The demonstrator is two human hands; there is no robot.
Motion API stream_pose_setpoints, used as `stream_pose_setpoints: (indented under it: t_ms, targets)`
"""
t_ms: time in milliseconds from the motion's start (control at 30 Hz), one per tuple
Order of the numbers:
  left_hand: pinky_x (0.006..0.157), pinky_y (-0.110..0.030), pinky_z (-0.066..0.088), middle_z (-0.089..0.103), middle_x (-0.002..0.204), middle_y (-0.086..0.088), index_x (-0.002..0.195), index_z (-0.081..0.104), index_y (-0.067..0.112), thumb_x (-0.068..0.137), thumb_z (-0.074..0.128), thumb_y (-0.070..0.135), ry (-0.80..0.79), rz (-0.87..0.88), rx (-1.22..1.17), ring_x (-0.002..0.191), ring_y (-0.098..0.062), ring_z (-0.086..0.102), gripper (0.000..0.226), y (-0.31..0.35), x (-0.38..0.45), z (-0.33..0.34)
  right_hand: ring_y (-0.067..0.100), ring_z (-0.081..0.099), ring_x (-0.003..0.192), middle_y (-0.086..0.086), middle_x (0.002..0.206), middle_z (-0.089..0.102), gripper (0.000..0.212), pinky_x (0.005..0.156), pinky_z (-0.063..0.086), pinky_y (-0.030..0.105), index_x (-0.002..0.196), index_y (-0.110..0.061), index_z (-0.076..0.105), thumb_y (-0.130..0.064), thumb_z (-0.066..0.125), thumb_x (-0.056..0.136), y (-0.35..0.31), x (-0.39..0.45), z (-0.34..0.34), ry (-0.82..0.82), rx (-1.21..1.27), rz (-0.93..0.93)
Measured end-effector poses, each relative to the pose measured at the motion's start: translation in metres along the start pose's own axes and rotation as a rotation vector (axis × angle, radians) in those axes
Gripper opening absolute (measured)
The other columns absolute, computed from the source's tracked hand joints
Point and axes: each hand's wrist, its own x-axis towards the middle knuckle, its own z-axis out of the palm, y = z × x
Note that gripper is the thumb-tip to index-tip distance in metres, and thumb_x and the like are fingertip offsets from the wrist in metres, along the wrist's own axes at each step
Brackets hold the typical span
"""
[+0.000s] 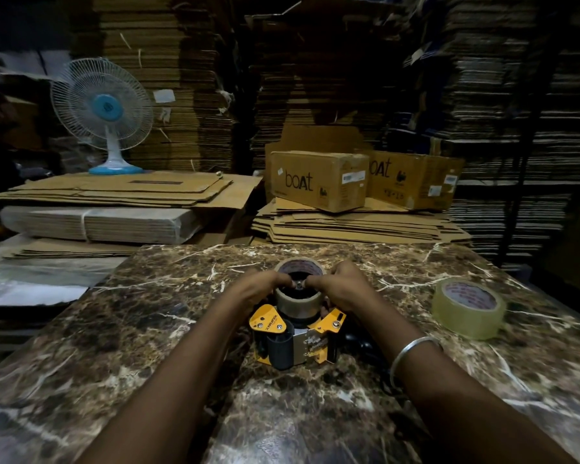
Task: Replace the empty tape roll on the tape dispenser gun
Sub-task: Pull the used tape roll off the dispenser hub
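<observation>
A yellow and black tape dispenser gun [295, 339] lies on the marble table [154, 316] in front of me. A tape roll [298, 301] sits on its hub, with the hub's metal centre showing in the core. My left hand [263, 289] grips the roll's left side, fingers curled over the rim. My right hand [342, 288] grips the right side the same way, with fingertips at the core. A silver bangle is on my right wrist. A second, full clear tape roll [467, 308] lies flat on the table to the right, apart from both hands.
Flattened cardboard stacks [355, 226] lie past the table's far edge, with two "boAt" boxes [318, 184] on top. A blue table fan [106, 112] stands at the back left on more cardboard. Tall walls of stacked cardboard fill the background.
</observation>
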Motion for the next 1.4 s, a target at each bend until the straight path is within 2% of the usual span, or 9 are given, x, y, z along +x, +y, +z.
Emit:
stream_pose_setpoints:
  t_ms: [267,367,567,767,867,1000,1133,1300,1400]
  targets:
    - [0.087,-0.047,0.056,0.067,0.103,-0.018,0.095,0.061,0.002,0.078,0.076,0.015,0.123,0.046,-0.048,0.093,-0.029,0.064,0.026,-0.001,-0.003,0.003,0.028,0.071,0.075,0.013,0.080,0.069,0.033,0.068,0.060,0.044,0.082,-0.004,0.064,-0.031,0.081,0.076,0.001,0.005,0.000,0.030,-0.031,-0.029]
    - [0.072,-0.034,0.050,0.066,0.106,-0.015,0.103,0.065,-0.001,0.077,0.075,0.019,0.110,0.047,-0.005,0.087,-0.022,0.060,0.034,-0.003,-0.003,0.002,0.033,0.072,0.084,0.017,0.089,0.071,0.035,0.075,0.060,0.050,0.089,-0.002,0.065,-0.032,0.080,0.076,0.003,0.005,0.000,0.017,-0.035,-0.029]
    - [0.093,-0.047,0.051,0.063,0.116,-0.018,0.111,0.065,0.000,0.070,0.075,0.021,0.071,0.002,0.029,0.106,-0.033,0.059,0.048,0.000,0.001,0.000,0.024,0.062,0.057,0.013,0.076,0.065,0.041,0.052,0.052,0.033,0.096,0.006,0.066,-0.021,0.083,0.071,0.006,0.012,-0.001,-0.028,0.053,0.015]
    - [0.078,-0.040,0.052,0.065,0.115,-0.017,0.102,0.066,0.003,0.069,0.075,0.017,0.063,-0.041,0.030,0.099,-0.030,0.063,0.038,0.001,0.007,0.001,0.030,0.070,0.066,0.012,0.075,0.068,0.030,0.071,0.063,0.055,0.079,-0.007,0.061,-0.017,0.084,0.063,0.002,0.014,0.003,0.011,0.077,0.068]
    - [0.092,-0.045,0.053,0.064,0.111,-0.014,0.092,0.059,0.008,0.068,0.078,0.013,0.116,-0.035,0.015,0.101,-0.029,0.062,0.031,0.001,0.009,0.003,0.030,0.071,0.066,0.010,0.069,0.068,0.031,0.068,0.062,0.055,0.075,-0.008,0.061,-0.022,0.082,0.057,0.002,0.014,0.003,0.040,0.017,0.027]
    - [0.083,-0.038,0.053,0.065,0.110,-0.012,0.101,0.064,0.006,0.071,0.081,0.026,0.060,0.023,-0.012,0.098,-0.025,0.062,0.040,0.003,0.005,0.001,0.034,0.070,0.061,0.021,0.087,0.072,0.037,0.053,0.059,0.050,0.094,0.001,0.063,-0.016,0.080,0.066,0.007,0.013,0.000,0.049,0.084,-0.022]
    - [0.064,-0.031,0.045,0.063,0.087,-0.009,0.088,0.067,0.012,0.094,0.053,0.042,0.018,0.159,-0.212,0.074,-0.022,0.060,0.033,0.008,-0.008,0.002,0.028,0.068,0.055,0.014,0.088,0.073,0.021,0.046,0.054,0.034,0.093,-0.014,0.069,-0.029,0.076,0.079,0.011,0.009,-0.002,0.068,0.200,-0.073]
    - [0.109,-0.053,0.041,0.064,0.122,-0.030,0.121,0.066,-0.002,0.096,0.014,0.067,0.140,0.084,-0.255,0.117,-0.040,0.060,0.090,-0.007,-0.005,0.011,0.021,0.071,0.061,0.006,0.082,0.075,0.019,0.047,0.051,0.027,0.095,-0.021,0.074,-0.031,0.074,0.080,0.005,0.005,0.002,0.096,0.143,-0.146]
    - [0.109,-0.050,0.040,0.066,0.113,-0.035,0.118,0.063,-0.012,0.096,0.005,0.065,0.154,0.101,-0.318,0.103,-0.038,0.065,0.099,-0.008,-0.007,0.011,0.024,0.068,0.056,0.010,0.082,0.074,0.019,0.045,0.049,0.027,0.097,-0.018,0.074,-0.032,0.073,0.085,0.005,0.006,0.000,0.075,0.205,-0.105]
